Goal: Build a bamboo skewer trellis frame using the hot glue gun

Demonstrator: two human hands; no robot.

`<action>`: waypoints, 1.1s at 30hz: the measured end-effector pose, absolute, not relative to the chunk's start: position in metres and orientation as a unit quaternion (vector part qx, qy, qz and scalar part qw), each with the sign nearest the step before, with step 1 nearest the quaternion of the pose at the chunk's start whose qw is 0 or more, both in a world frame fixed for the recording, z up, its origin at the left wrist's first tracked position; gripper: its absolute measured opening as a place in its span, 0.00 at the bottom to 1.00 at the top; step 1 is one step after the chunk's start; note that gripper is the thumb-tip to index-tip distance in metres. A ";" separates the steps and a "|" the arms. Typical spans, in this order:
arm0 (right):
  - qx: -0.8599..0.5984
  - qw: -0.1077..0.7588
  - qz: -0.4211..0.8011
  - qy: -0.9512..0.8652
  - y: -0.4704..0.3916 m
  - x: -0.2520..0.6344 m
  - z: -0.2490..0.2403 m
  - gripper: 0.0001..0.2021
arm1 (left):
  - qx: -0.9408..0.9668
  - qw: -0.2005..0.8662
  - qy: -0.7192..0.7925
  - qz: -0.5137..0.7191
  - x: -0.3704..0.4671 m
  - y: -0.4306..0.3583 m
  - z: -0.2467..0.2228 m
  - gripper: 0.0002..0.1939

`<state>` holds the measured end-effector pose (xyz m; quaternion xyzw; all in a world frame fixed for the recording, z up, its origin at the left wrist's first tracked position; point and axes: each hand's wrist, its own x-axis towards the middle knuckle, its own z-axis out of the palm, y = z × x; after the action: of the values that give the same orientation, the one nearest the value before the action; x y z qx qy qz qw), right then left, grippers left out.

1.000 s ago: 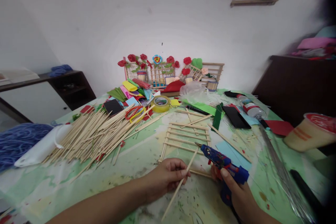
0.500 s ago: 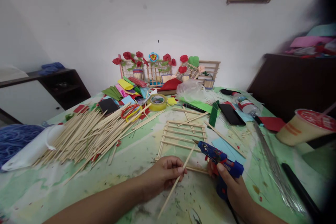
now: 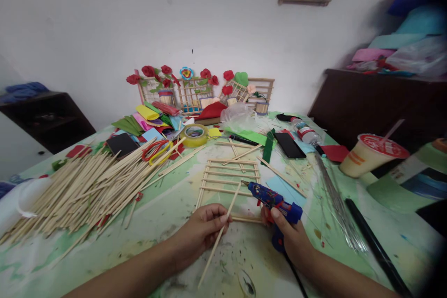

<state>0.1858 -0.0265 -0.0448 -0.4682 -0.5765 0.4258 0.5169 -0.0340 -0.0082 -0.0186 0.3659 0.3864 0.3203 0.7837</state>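
Note:
Between the thumb and fingers of my left hand (image 3: 208,228) is a thin wooden stick (image 3: 217,241), slanting up to the right. My right hand (image 3: 291,237) is wrapped round a blue glue gun (image 3: 275,202). Its nozzle points left and is at the upper end of the stick; whether they touch I cannot tell. Just beyond my hands a ladder-like frame of sticks (image 3: 228,181) lies flat on the table, its near part partly hidden by my left hand and the gun.
A large pile of sticks (image 3: 80,195) spreads at the left. Tape (image 3: 194,136), scissors (image 3: 160,151) and a phone (image 3: 289,145) lie farther back. Wires (image 3: 340,205), a black rod (image 3: 375,247), a drink cup (image 3: 372,156) and a green bottle (image 3: 408,177) are at the right.
The view has turned to the right, so the whole scene appears shifted left, with more of the green bottle in sight. Both hands keep their hold on the stick and the glue gun.

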 end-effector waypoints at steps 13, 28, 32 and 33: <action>-0.475 0.513 0.428 -0.573 -0.028 0.184 -0.038 0.23 | 0.375 0.778 0.394 0.314 -0.034 -0.008 -0.016 0.18; -0.459 0.530 0.446 -0.556 -0.027 0.185 -0.040 0.22 | 0.370 0.778 0.397 0.316 -0.033 -0.010 -0.014 0.18; -0.458 0.528 0.440 -0.564 -0.027 0.185 -0.041 0.22 | 0.370 0.779 0.397 0.316 -0.033 -0.009 -0.015 0.18; -0.458 0.526 0.441 -0.565 -0.027 0.185 -0.041 0.22 | 0.369 0.779 0.397 0.317 -0.033 -0.008 -0.015 0.18</action>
<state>0.1852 -0.0269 -0.0409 -0.4577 -0.5647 0.4411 0.5264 -0.0334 -0.0084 -0.0154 0.3687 0.3968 0.3169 0.7786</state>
